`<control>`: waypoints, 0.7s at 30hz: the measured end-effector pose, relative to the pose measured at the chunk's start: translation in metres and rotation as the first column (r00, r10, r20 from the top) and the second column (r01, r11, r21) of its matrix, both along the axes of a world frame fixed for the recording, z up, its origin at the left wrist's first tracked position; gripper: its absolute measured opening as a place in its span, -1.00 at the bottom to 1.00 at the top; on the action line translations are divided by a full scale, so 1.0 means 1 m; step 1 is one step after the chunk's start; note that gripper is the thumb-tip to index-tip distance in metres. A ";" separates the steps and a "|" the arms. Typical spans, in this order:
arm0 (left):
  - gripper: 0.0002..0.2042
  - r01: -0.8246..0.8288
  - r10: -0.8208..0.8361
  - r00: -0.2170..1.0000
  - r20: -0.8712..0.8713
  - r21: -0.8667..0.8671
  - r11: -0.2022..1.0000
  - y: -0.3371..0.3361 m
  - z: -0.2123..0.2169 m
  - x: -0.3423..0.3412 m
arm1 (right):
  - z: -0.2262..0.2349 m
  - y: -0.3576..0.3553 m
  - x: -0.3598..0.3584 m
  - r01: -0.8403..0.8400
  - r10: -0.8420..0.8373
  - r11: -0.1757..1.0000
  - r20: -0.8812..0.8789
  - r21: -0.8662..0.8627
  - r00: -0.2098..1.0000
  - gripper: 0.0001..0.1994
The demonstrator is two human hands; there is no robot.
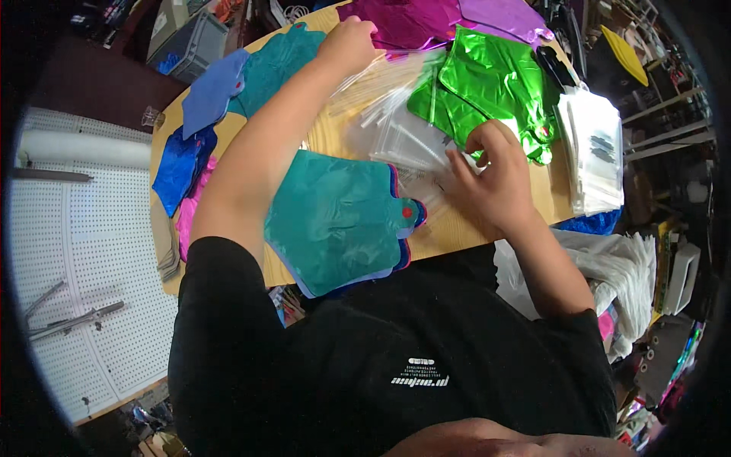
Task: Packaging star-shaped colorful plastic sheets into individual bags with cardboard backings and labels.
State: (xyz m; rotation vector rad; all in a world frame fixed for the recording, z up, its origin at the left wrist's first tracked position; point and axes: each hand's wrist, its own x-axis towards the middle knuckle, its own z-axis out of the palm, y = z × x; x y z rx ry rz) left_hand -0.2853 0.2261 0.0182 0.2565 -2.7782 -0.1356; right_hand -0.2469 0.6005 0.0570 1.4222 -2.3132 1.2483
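Where the head view shows the far right of the table, overlapping green foil sheets lie with a red-dotted tab toward the right near side; their overlap hides a clear long axis. The right hand is at their near edge, fingers curled; whether it pinches anything cannot be told. The left hand, bent beside the magenta foil, hides its fingertips, so its grip is unclear. Clear sleeves spread between the hands, a teal-topped stack points its tab rightward, and the left forearm blocks part of the table.
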 end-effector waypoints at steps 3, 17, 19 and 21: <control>-0.73 0.066 -0.073 0.997 0.032 0.175 0.982 0.023 0.011 0.011 | -0.003 -0.002 -0.011 0.024 -0.025 1.000 0.045 0.019 0.999 -0.74; -0.65 0.517 -0.495 0.852 0.173 -0.122 0.847 0.012 0.015 -0.045 | 0.007 -0.065 -0.075 0.092 -0.081 0.994 -0.147 0.066 0.986 -0.72; -0.69 0.498 -0.479 0.867 0.135 -0.202 0.844 0.008 0.013 -0.039 | -0.004 -0.078 -0.089 0.115 -0.106 0.992 -0.142 0.054 0.984 -0.71; -0.71 0.465 -0.473 0.881 0.020 -0.231 0.855 0.006 0.012 -0.037 | -0.010 -0.090 -0.102 0.140 -0.132 0.989 -0.136 0.047 0.982 -0.70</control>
